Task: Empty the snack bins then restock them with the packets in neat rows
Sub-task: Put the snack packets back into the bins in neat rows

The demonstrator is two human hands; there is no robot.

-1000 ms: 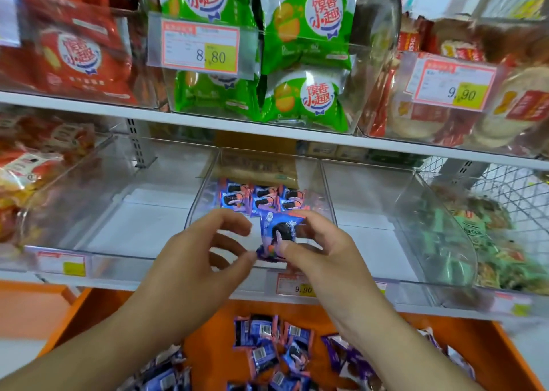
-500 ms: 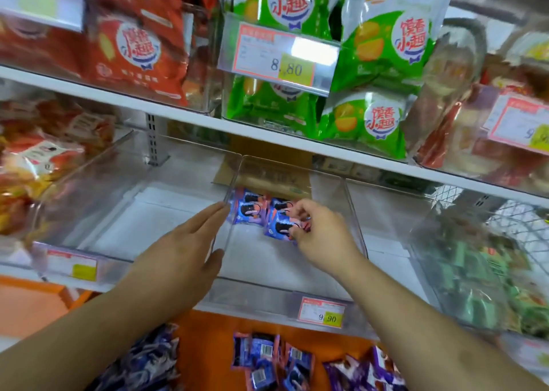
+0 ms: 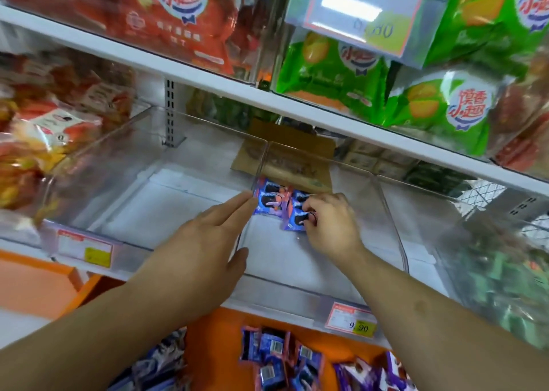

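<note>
One view only, from the head, so we work from that. Our right hand (image 3: 329, 227) is deep in the middle clear bin (image 3: 297, 269), fingers curled, the grip pinching a blue packet (image 3: 297, 221) at its near right edge. That packet sits at the back of the bin floor, its long axis running away from us toward the back wall, and it touches or overlaps the packets already laid there (image 3: 269, 202), which form a short row against the back just left of it. So the packet lies ahead and left of the right grip, fingertips on top of it, palm trailing toward us. Our left hand (image 3: 208, 242) is spread flat, fingers straight and together, holding nothing; it rests along the outside of the bin's left wall, fingertips near the leftmost packet but with the clear wall between. We judge the right hand the only one placed to seat this packet; the left seems to be steadying the bin. The left-hand bin (image 3: 133, 200) beside it holds no packets. More blue packets (image 3: 276, 352) lie loose on the orange shelf (image 3: 214, 337) below, near both forearms, waiting to go in. Motion blur hides finer detail.
</note>
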